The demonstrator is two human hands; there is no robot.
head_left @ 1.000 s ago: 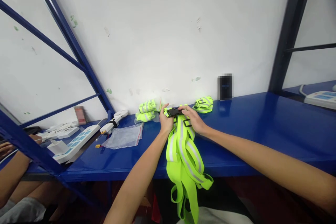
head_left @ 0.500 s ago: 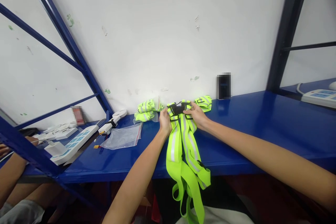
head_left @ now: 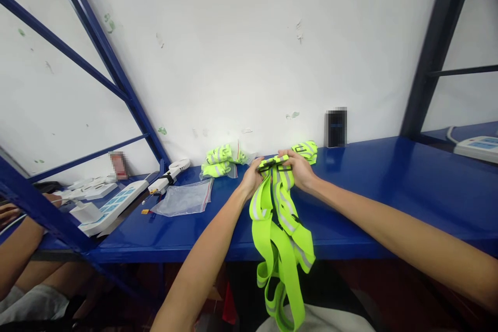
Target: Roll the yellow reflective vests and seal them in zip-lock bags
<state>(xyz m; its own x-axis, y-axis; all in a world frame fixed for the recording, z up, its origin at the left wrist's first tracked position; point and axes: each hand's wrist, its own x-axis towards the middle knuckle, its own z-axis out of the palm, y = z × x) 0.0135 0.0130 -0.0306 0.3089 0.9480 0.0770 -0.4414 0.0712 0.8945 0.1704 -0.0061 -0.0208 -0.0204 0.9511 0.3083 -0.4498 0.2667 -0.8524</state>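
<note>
Both of my hands hold the top end of a neon yellow-green reflective strap bundle (head_left: pixel 278 228) with grey stripes and black buckles. My left hand (head_left: pixel 252 175) grips its left side; my right hand (head_left: pixel 301 170) pinches the right side, fingers partly hidden by the strap. The long loops hang down over the table's front edge. Behind my right hand lies a rolled neon strap (head_left: pixel 305 151). To the left of my left hand, folded neon straps in clear bags (head_left: pixel 220 161) rest against the wall.
A flat clear zip bag (head_left: pixel 182 199), a small white fan (head_left: pixel 177 168) and a power strip (head_left: pixel 114 207) lie left on the blue table (head_left: pixel 373 187). A dark upright device (head_left: pixel 336 127) leans on the wall. Another person's arm (head_left: pixel 23 249) shows far left.
The strap's buckle end has been tilted flatter, so the black buckle shows less of its face. The hanging loops have shifted slightly. The camera view has moved a little.
</note>
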